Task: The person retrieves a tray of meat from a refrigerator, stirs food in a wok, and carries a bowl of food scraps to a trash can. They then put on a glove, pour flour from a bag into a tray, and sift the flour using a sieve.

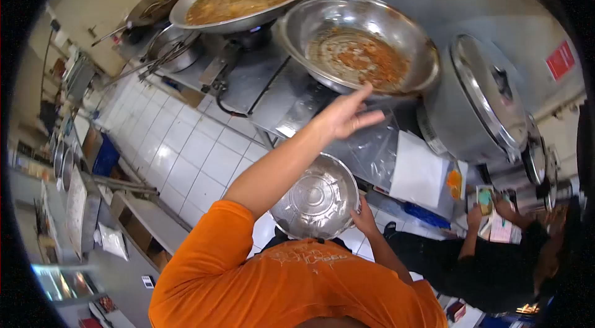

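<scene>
My left hand [348, 117] reaches forward with its fingers apart and nothing in them. Its fingertips overlap the near rim of a wide metal wok [297, 29] in this view. Inside that wok lies an orange-brown, crumbly food mixture [362, 55] with some liquid. Low in front of my body, my right hand [364, 216] grips the right rim of a shiny metal bowl [315, 196]. Only its bare inner surface and a few wet-looking marks show. My left forearm covers part of the bowl's upper left edge.
A second wok [180, 15] of brown liquid stands further left. A large lidded pot [462, 105] is at the right, near a white sheet [418, 164] and clear plastic [372, 148]. Another person [477, 266] in black works at the right. Shelving [139, 229] is at the left.
</scene>
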Demonstrator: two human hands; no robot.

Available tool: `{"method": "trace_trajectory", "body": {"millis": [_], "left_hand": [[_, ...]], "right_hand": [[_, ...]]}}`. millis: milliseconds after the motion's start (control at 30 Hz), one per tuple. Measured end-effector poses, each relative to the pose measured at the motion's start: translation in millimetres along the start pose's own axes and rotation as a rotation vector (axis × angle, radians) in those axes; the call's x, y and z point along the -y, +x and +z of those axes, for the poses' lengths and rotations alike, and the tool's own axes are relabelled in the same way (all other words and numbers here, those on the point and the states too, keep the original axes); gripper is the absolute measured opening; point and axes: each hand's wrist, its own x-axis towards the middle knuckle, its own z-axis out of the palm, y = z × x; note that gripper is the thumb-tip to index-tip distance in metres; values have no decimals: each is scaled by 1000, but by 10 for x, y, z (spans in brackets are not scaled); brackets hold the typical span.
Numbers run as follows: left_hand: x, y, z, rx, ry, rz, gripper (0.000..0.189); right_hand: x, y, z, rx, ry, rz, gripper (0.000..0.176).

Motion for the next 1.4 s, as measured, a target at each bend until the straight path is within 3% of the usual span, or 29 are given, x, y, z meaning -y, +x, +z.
{"method": "trace_trajectory", "body": {"millis": [133,167,200,367,433,600,700,733,800,933,1033,1167,1267,1400], "left_hand": [[-140,-941,-245,36,10,-48,82],[-151,-1167,-372,6,25,3,78],[-155,-1402,-495,-26,41,60,75],[-154,-2846,-1028,-256,317,324,45],[-103,-3616,-1281,-468,376,506,42],[350,-5142,-1856,-1150,29,914,33],[808,-5817,-2274,-1257,-176,1034,32],[912,-6038,-2349,-1296,-205,1024,32],[1025,-6257,-2510,-1343,-302,1011,31],[987,-6684,-2842,-1604,103,841,30],[813,-6962,-3130,-1608,386,718,31],[506,-7111,-3597,-1656,461,632,29],[254,-7057,-4018,-1640,317,685,30],[-148,-6981,-4566,-1626,293,466,34]], "right_hand": [[-83,299,289,131,46,-71,61],[-185,261,352,149,76,-87,61],[86,261,447,215,64,40,60],[108,499,1124,352,118,92,62],[416,530,1575,423,226,175,64],[503,956,2703,658,207,257,65],[943,851,3543,703,230,358,63],[967,901,3832,685,237,412,62],[1203,869,4367,654,186,317,63],[1641,1037,5340,703,132,170,59],[2010,1208,6033,828,157,86,54],[2702,1289,7016,936,249,73,52],[3501,1116,7909,1044,302,32,50],[4059,1156,9317,1204,303,-22,52]]}}
